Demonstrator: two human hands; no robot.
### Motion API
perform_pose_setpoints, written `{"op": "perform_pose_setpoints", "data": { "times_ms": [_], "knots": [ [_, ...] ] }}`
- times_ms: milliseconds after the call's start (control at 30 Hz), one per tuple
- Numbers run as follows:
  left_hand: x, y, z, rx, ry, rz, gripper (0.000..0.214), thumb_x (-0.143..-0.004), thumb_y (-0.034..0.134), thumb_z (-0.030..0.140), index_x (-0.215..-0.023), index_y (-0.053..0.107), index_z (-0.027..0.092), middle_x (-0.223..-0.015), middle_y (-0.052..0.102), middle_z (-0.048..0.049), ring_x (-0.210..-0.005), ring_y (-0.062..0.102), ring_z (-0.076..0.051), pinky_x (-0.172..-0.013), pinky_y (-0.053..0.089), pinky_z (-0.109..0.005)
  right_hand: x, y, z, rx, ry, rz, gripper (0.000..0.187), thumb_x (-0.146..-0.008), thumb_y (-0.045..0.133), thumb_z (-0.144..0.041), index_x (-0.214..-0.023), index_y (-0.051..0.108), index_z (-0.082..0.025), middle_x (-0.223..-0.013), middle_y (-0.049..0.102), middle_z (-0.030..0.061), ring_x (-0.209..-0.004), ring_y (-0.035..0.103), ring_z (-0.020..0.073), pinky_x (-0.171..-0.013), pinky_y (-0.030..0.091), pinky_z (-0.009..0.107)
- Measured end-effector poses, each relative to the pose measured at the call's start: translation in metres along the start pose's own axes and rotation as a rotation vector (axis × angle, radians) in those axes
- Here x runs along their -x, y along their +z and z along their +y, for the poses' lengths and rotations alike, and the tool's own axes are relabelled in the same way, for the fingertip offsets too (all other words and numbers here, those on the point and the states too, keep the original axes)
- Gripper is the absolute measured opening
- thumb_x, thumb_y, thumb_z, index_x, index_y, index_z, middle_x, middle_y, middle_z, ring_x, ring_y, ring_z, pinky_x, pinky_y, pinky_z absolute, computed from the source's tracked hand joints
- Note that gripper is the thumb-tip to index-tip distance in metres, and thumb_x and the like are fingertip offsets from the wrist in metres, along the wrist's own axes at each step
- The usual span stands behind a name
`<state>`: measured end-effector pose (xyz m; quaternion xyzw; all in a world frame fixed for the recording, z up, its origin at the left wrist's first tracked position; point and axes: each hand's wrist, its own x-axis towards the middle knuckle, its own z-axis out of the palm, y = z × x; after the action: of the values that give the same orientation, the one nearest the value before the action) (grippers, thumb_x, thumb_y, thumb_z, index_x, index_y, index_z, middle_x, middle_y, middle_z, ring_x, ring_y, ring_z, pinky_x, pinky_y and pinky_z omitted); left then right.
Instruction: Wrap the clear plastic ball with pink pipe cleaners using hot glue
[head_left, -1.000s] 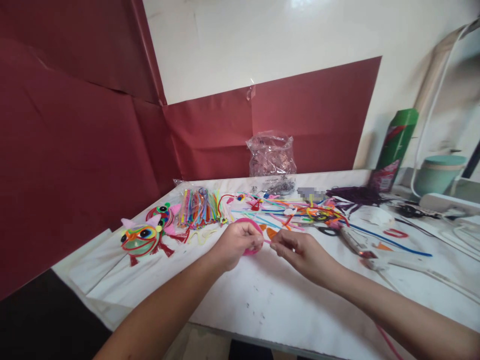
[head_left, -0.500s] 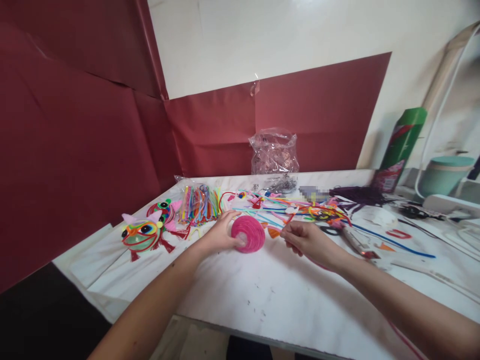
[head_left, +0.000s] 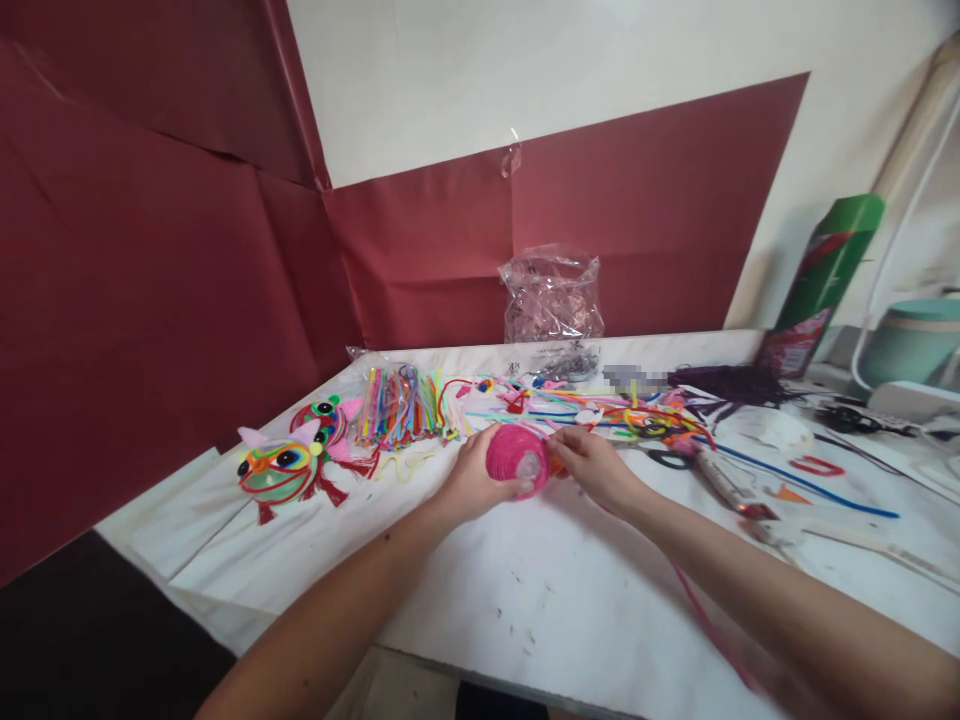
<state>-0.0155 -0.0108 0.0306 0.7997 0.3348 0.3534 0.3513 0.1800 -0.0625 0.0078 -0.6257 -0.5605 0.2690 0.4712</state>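
Observation:
A pink ball (head_left: 516, 458) wound from pipe cleaner is held above the white table (head_left: 570, 590). My left hand (head_left: 471, 480) cups it from the left, fingers closed around it. My right hand (head_left: 589, 462) pinches a pink pipe cleaner (head_left: 705, 620) against the ball's right side; the strand trails back along my right forearm. Both hands hover over the near middle of the table.
Two finished fish-like craft figures (head_left: 281, 468) lie at the left. A bag of coloured pipe cleaners (head_left: 397, 405) and loose strands (head_left: 600, 410) spread behind the hands. A clear plastic bag (head_left: 553, 297), a green box (head_left: 825, 270), a teal pot (head_left: 911, 340) and a glue gun (head_left: 724, 485) stand farther back and right.
The ball has been turned in my left hand, its wound face now showing. My right hand moved back in against the ball's right side, and the pink strand now trails along my forearm.

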Motion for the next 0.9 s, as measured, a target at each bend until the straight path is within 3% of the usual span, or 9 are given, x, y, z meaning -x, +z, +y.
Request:
{"op": "perform_pose_setpoints", "data": {
  "times_ms": [100,200,300,433,600,733,833,900],
  "knots": [
    [-0.005,0.000,-0.002,0.114,-0.052,0.008,0.078,-0.060,0.081,0.031,-0.130,0.051,0.015,-0.137,0.053,-0.0175,-0.128,0.047,-0.034,-0.108,0.036,-0.045,-0.004,-0.003,0.005,-0.003,0.027,-0.005,0.031,-0.094,0.060,-0.036,-0.119,0.060,-0.017,-0.115,0.065,0.0065,-0.093,0.066,0.0199,-0.079,0.056,0.040],
    [-0.009,0.003,-0.009,0.245,-0.148,0.026,0.087,-0.057,0.082,0.028,-0.135,0.045,0.014,-0.137,0.053,-0.0181,-0.126,0.050,-0.033,-0.105,0.039,-0.044,-0.005,-0.002,0.007,-0.007,0.016,-0.009,0.029,-0.094,0.060,-0.037,-0.115,0.061,-0.017,-0.110,0.066,0.0055,-0.088,0.066,0.0183,-0.076,0.056,0.038],
    [-0.011,0.005,-0.015,0.379,-0.222,0.045,0.087,-0.056,0.083,0.030,-0.133,0.045,0.017,-0.133,0.057,-0.0155,-0.122,0.054,-0.031,-0.102,0.043,-0.041,-0.005,0.000,0.006,-0.019,-0.027,-0.010,0.025,-0.095,0.058,-0.039,-0.096,0.064,-0.016,-0.086,0.067,0.0006,-0.071,0.064,0.0138,-0.068,0.054,0.032],
    [-0.012,0.005,-0.019,0.532,-0.284,0.072,0.074,-0.060,0.079,0.036,-0.126,0.049,0.017,-0.123,0.063,-0.0130,-0.116,0.058,-0.029,-0.097,0.046,-0.038,-0.004,0.003,-0.003,-0.036,-0.089,-0.012,0.033,-0.090,0.053,-0.047,-0.069,0.055,-0.021,-0.057,0.056,-0.0045,-0.055,0.057,0.0135,-0.060,0.048,0.029],
    [-0.015,0.003,-0.024,0.533,-0.327,0.106,0.068,-0.057,0.080,0.035,-0.119,0.054,0.019,-0.110,0.067,-0.0090,-0.105,0.062,-0.026,-0.089,0.049,-0.035,-0.004,0.005,-0.014,-0.023,-0.132,-0.025,0.036,-0.083,0.050,-0.055,-0.067,0.052,-0.024,-0.057,0.056,-0.0033,-0.055,0.057,0.0157,-0.058,0.048,0.030],
    [-0.016,-0.002,-0.029,0.506,-0.365,0.126,0.075,-0.055,0.080,0.028,-0.124,0.052,0.019,-0.105,0.066,-0.0069,-0.093,0.064,-0.023,-0.081,0.050,-0.032,-0.005,0.003,-0.017,0.019,-0.176,-0.049,0.037,-0.083,0.049,-0.057,-0.070,0.056,-0.023,-0.065,0.063,0.0003,-0.056,0.059,0.0160,-0.055,0.050,0.030],
    [-0.016,-0.008,-0.031,0.477,-0.414,0.125,0.085,-0.056,0.080,0.027,-0.134,0.046,0.023,-0.103,0.066,-0.0059,-0.084,0.065,-0.021,-0.075,0.051,-0.032,-0.011,-0.010,-0.015,0.091,-0.226,-0.023,0.033,-0.084,0.050,-0.053,-0.074,0.061,-0.023,-0.068,0.067,0.0027,-0.057,0.060,0.0174,-0.057,0.050,0.030],
    [-0.017,-0.012,-0.030,0.441,-0.426,0.113,0.090,-0.056,0.081,0.025,-0.138,0.042,0.025,-0.105,0.065,-0.0061,-0.085,0.065,-0.020,-0.075,0.051,-0.031,-0.017,-0.022,-0.011,0.152,-0.254,0.066,0.030,-0.084,0.052,-0.050,-0.078,0.064,-0.023,-0.074,0.070,0.0054,-0.065,0.063,0.0207,-0.063,0.050,0.033]
  ]
}}
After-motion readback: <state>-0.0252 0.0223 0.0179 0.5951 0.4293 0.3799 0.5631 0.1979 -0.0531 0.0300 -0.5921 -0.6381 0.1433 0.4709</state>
